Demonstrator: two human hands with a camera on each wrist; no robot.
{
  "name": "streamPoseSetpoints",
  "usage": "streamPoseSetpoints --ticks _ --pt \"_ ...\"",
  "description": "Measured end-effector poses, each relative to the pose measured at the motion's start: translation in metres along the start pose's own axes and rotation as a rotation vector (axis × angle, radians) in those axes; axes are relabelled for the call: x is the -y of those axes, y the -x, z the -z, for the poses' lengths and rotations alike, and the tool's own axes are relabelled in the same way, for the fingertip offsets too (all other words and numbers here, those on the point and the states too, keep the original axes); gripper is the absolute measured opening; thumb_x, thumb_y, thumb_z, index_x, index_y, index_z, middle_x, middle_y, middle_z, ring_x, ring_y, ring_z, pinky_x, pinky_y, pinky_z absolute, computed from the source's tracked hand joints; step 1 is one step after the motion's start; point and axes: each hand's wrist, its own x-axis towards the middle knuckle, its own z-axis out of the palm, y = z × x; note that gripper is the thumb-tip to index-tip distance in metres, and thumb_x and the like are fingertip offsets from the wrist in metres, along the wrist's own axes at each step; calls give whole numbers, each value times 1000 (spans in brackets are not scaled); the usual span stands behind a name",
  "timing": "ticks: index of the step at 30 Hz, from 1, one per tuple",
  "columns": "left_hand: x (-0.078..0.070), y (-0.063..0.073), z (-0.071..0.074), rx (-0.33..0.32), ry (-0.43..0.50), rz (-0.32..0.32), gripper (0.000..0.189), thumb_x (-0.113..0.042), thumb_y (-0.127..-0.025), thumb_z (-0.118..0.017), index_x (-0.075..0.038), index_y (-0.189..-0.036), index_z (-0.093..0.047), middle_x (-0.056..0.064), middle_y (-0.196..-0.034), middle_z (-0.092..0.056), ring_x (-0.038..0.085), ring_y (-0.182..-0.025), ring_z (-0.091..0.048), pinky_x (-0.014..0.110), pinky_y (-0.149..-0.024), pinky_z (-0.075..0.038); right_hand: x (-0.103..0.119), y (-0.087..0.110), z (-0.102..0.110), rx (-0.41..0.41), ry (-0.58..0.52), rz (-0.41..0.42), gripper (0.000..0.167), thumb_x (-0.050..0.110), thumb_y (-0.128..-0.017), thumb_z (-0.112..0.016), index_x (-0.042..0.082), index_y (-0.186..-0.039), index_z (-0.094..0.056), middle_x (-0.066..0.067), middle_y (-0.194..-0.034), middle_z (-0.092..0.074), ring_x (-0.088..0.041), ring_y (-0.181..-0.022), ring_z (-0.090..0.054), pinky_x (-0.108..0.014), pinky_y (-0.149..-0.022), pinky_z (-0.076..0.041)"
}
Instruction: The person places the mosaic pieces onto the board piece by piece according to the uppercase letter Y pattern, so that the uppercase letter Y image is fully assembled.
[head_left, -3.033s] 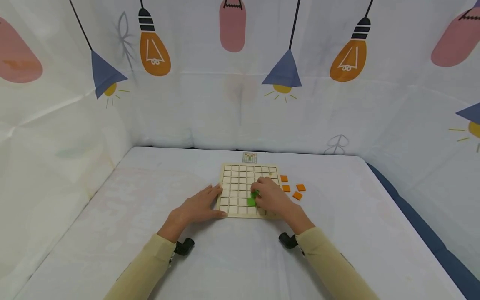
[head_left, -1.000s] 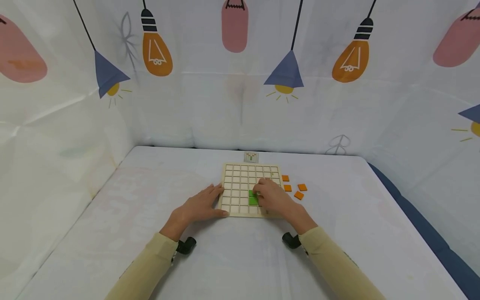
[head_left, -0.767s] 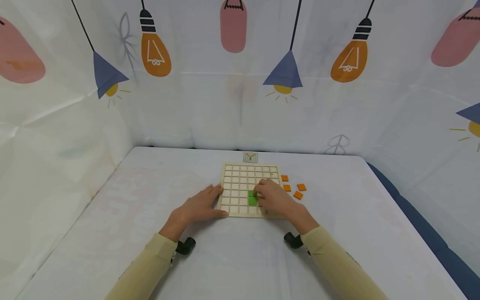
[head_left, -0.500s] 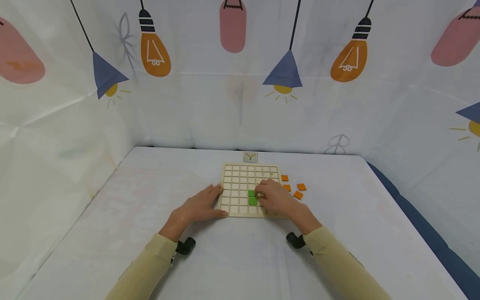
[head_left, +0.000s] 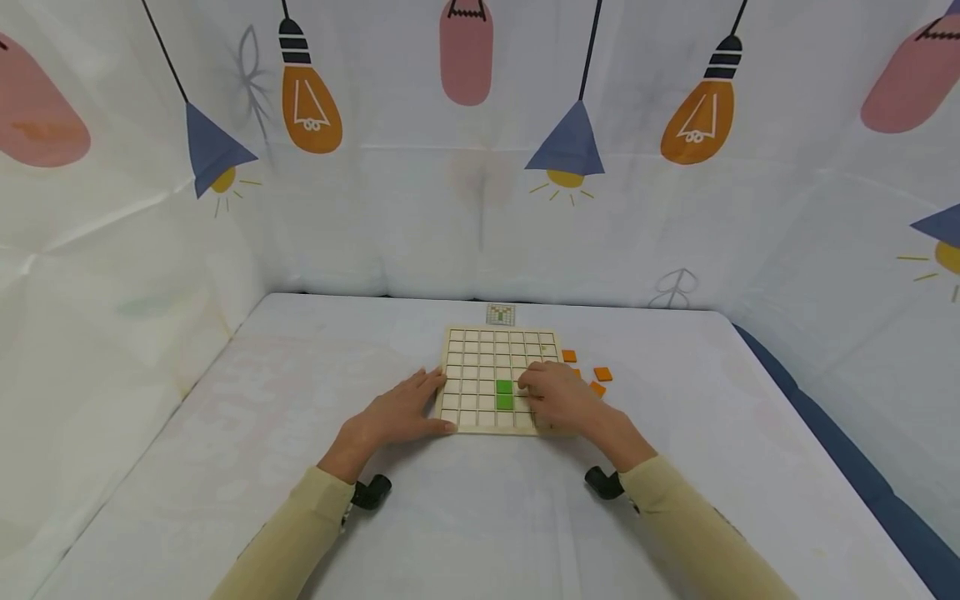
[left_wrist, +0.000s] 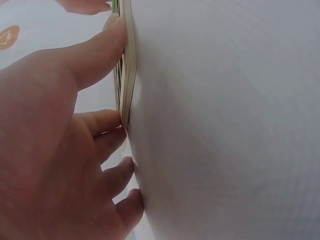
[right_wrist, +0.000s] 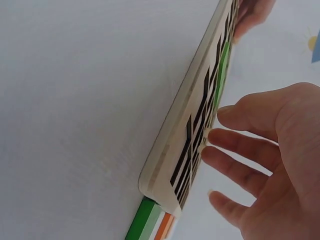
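Head view first: from where I stand, the person's left hand (head_left: 397, 410) lies along one side of the wooden grid board (head_left: 498, 430), its fingers nearly straight, the fingertips at the side edge and the thumb at the near corner, gripping nothing that I can see. Across from it, the right hand (head_left: 562, 396) is over the other half of the board, fingers loosely bent, and the right wrist view shows thumb and fingers apart with no tile between them; whether the fingertips touch the wood I can't tell. Just beside the right fingertips, toward the left hand, two green tiles (head_left: 504, 394) sit in neighbouring cells, one behind the other. Beyond the right knuckles, on the table (head_left: 322, 333), are some orange tiles (head_left: 603, 374), the nearest partly hidden by the hand. Past both hands' fingertips, at the far edge, is a small patterned card (head_left: 501, 314). To my mind, fitting tiles goes best with the left fingers bracing lightly, without pushing the board sideways. The right fingers should take each tile by opposite edges, square it to the grid lines, lower it flat and let go cleanly, lest the thumb nudge the green pair.
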Motion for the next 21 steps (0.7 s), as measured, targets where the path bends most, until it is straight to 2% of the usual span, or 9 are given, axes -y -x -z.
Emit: streamPoseSetpoints --ticks 4,12,21 --pt "0 0 0 -3 -3 -6 88 -56 -90 -66 -12 -157 -30 5 -166 -24 31 -155 -19 61 -118 -31 -3 2 2 -4 20 17 23 9 -93 -61 14 -112 -72 2 -110 -69 -18 -105 -63 -38 -96 -51" --pt "-3 1 1 6 0 -13 88 -54 -90 -66 -11 -157 -29 6 -166 -24 31 -155 -18 57 -121 -29 -7 9 5 -41 7 41 16 9 -90 -64 15 -100 -74 4 -99 -70 -14 -88 -61 -36 -88 -52" --pt "-3 1 2 3 2 -8 87 -53 -91 -66 -11 -157 -29 6 -166 -23 32 -155 -17 57 -121 -28 -12 16 4 -73 51 84 14 11 -89 -67 16 -98 -77 4 -97 -72 -13 -89 -64 -37 -88 -52"
